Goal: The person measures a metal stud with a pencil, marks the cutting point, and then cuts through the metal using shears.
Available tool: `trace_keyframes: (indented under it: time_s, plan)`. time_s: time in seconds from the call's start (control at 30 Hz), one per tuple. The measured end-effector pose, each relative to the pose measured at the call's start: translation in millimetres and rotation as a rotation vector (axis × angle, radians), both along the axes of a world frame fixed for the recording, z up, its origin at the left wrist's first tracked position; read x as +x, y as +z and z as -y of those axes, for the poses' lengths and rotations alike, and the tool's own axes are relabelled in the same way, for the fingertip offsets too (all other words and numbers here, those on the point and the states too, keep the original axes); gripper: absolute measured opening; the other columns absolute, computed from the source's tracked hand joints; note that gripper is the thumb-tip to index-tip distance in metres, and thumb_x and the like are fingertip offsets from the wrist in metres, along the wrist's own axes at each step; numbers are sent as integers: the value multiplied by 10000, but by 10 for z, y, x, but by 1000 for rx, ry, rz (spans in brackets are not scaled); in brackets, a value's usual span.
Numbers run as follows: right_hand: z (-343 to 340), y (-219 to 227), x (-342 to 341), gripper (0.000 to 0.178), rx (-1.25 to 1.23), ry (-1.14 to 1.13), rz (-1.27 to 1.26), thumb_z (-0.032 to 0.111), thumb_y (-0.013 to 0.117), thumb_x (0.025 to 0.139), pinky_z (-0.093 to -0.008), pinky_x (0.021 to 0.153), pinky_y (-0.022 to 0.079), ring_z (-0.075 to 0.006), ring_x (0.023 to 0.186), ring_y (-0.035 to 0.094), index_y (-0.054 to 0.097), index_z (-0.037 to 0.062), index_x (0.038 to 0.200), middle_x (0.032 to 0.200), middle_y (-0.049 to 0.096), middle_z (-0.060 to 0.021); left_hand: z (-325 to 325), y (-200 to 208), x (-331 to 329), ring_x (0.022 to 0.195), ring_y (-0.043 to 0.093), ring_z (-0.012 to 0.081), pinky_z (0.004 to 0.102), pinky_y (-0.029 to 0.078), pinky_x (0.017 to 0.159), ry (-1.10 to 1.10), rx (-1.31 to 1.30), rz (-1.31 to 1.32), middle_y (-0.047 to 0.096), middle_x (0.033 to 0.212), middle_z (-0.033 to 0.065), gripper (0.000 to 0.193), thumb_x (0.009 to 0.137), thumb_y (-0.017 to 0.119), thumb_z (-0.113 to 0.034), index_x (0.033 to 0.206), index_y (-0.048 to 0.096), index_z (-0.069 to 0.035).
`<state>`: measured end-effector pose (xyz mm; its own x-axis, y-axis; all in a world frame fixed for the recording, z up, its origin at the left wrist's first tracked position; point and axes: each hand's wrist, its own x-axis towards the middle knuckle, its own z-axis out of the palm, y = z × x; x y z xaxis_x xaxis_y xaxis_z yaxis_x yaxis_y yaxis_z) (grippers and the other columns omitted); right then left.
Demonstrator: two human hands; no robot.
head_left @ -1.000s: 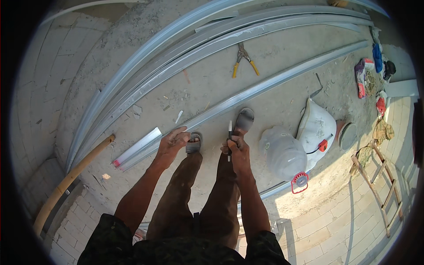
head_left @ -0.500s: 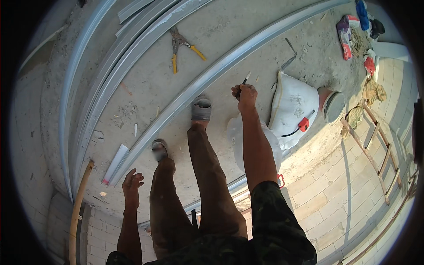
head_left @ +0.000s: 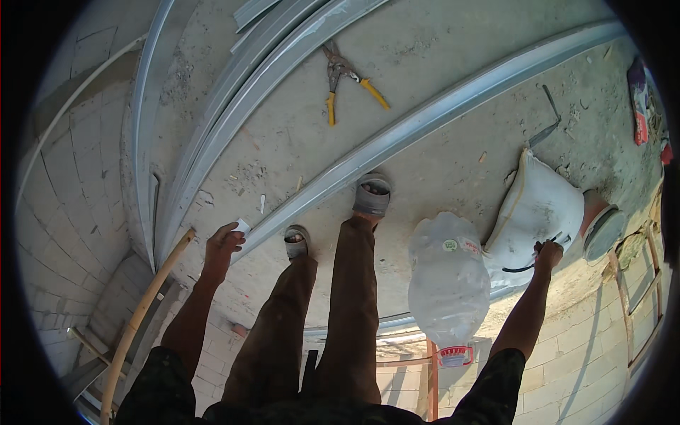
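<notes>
My right hand [head_left: 547, 253] reaches down to the white sack [head_left: 531, 198], its fingers closed round the red tape measure that lay there. The hand covers the tape measure's body; its black strap [head_left: 518, 269] sticks out to the left. Whether the black pen-like tool is still in this hand cannot be made out. My left hand [head_left: 224, 244], fingers loosely bent and apart, hangs over the near end of the long metal channel [head_left: 368, 152]. Behind its fingertips shows a short pale offcut [head_left: 242, 226]; I cannot tell if they touch.
Yellow-handled tin snips [head_left: 345, 78] lie open on the concrete. More metal channels [head_left: 234, 106] run along the left, beside a wooden pole [head_left: 145, 312]. A large clear plastic bottle [head_left: 448, 276] stands between my legs and the sack. A bucket [head_left: 603, 230] is behind the sack.
My right hand has moved right and down from above the floor onto the tape measure on the sack. My left hand has come up to the channel's end. The view has shifted left.
</notes>
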<state>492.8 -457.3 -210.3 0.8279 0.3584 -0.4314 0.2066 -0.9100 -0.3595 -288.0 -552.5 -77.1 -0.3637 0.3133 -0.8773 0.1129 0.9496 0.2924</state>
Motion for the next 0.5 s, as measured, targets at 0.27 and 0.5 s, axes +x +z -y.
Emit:
trace_keyframes:
  time_s: [0.27, 0.5]
  plan:
    - [-105, -526, 866, 366, -493, 643, 552, 263, 464, 864, -500, 845, 486, -422, 945, 632, 542, 42, 1144, 1075, 648, -220, 160, -96, -106, 917, 637, 163, 307, 507, 786, -7, -87, -80, 668, 1002, 95, 405, 907, 586, -176, 1263, 543, 12]
    - [-78, -488, 1212, 360, -827, 1014, 650, 367, 457, 941, -507, 722, 548, -401, 823, 667, 617, 49, 991, 923, 667, -199, 109, 197, -213, 983, 623, 176, 314, 499, 819, -63, 18, -108, 655, 1077, 113, 431, 932, 577, -211, 1283, 521, 31]
